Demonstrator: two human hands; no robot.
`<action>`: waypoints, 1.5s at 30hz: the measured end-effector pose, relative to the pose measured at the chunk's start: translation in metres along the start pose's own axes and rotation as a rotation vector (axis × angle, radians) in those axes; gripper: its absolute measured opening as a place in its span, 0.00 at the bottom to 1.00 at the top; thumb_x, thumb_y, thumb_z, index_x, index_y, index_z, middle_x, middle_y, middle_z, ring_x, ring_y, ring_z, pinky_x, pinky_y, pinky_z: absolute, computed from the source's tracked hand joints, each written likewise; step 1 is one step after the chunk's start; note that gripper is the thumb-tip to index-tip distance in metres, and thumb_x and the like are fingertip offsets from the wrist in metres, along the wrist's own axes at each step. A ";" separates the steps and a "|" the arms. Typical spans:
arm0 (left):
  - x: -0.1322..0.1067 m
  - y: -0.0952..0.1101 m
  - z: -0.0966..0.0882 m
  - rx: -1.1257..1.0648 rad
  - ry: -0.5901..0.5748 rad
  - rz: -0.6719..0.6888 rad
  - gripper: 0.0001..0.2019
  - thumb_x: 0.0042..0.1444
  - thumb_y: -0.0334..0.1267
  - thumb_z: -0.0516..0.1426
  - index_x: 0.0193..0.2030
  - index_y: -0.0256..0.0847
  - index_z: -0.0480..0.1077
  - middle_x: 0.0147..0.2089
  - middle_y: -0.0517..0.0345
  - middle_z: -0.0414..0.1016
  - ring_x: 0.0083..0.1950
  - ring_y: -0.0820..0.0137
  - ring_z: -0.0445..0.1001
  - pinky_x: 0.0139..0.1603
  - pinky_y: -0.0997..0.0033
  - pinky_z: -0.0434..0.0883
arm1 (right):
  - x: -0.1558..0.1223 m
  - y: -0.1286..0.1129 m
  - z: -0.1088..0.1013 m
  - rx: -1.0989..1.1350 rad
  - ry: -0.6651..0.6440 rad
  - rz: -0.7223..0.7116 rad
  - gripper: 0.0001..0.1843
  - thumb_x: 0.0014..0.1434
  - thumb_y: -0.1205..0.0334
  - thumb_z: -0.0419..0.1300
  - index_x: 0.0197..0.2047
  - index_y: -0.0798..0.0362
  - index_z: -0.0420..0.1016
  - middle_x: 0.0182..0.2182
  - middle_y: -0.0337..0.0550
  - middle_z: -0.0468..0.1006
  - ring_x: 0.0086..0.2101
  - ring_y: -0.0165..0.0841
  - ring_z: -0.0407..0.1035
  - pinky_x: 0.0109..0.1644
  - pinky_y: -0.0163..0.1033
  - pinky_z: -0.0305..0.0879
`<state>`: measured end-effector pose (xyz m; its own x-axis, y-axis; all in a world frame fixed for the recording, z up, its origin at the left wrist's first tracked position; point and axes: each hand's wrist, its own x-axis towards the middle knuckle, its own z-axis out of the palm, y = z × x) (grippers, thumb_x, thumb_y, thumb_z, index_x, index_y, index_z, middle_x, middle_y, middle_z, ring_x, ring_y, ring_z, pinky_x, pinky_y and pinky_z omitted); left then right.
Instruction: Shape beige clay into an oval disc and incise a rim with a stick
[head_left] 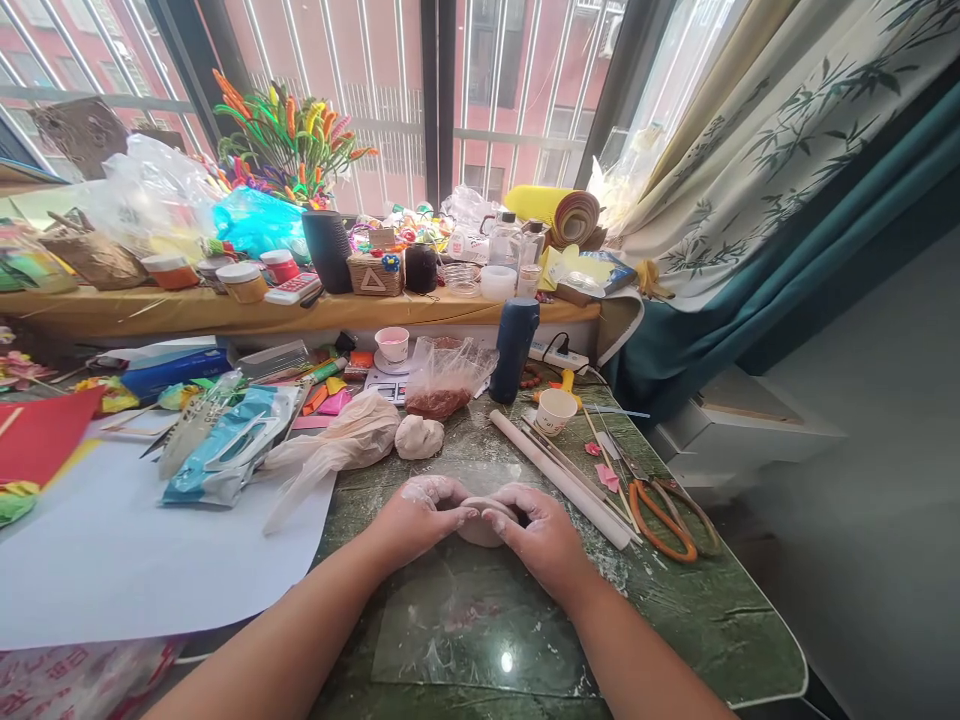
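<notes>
Between my two hands is a flattened, rounded piece of pale clay (480,530), held over a clear plastic sheet (450,640). My left hand (429,512), dusted with white, grips its left side with the thumb on top. From the right, my right hand (536,525) pinches the other side, thumb toward the middle. The fingers beneath the clay are partly hidden. Just beyond my left hand sits a lump of pale clay (419,437), beside a thin plastic bag (352,435). A pale rolling pin (559,480) lies slantwise to the right of my right hand.
Orange-handled scissors (664,520) lie near the table's right edge. A paper cup (556,411) and a dark blue bottle (514,352) stand behind the rolling pin. White paper (150,570) covers the left side, with a blue wipes pack (232,445) on it. Jars and crafts crowd the windowsill (450,312).
</notes>
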<state>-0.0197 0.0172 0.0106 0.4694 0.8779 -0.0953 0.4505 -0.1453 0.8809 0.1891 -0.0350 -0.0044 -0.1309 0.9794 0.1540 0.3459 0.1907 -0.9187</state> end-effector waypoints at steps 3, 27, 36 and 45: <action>-0.002 0.002 0.003 -0.015 -0.031 0.008 0.10 0.53 0.42 0.64 0.40 0.42 0.81 0.38 0.58 0.82 0.41 0.63 0.78 0.43 0.70 0.73 | 0.001 0.005 0.000 0.080 0.014 0.037 0.17 0.64 0.46 0.62 0.37 0.50 0.84 0.34 0.44 0.82 0.37 0.39 0.74 0.43 0.41 0.68; 0.000 -0.008 0.005 -0.247 0.034 -0.002 0.14 0.50 0.41 0.68 0.44 0.41 0.79 0.44 0.54 0.84 0.47 0.59 0.80 0.51 0.63 0.75 | -0.004 -0.001 0.005 -0.100 0.055 -0.018 0.07 0.62 0.59 0.61 0.41 0.49 0.79 0.36 0.40 0.81 0.37 0.37 0.72 0.43 0.39 0.66; 0.003 -0.011 0.001 -0.244 0.040 0.024 0.17 0.54 0.41 0.65 0.50 0.41 0.77 0.49 0.51 0.83 0.50 0.58 0.80 0.54 0.60 0.74 | 0.000 -0.003 0.006 -0.206 0.025 0.038 0.06 0.60 0.61 0.61 0.41 0.49 0.78 0.39 0.42 0.81 0.41 0.40 0.73 0.45 0.42 0.66; 0.003 -0.012 0.003 -0.253 0.061 0.047 0.14 0.54 0.37 0.62 0.49 0.42 0.74 0.46 0.54 0.81 0.46 0.62 0.79 0.49 0.65 0.75 | 0.001 0.001 0.009 -0.290 0.000 0.063 0.11 0.58 0.62 0.64 0.45 0.48 0.79 0.43 0.43 0.82 0.45 0.42 0.74 0.50 0.44 0.66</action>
<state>-0.0214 0.0197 -0.0018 0.4349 0.9000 -0.0302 0.2217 -0.0745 0.9723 0.1806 -0.0346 -0.0081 -0.1006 0.9899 0.1003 0.6043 0.1409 -0.7842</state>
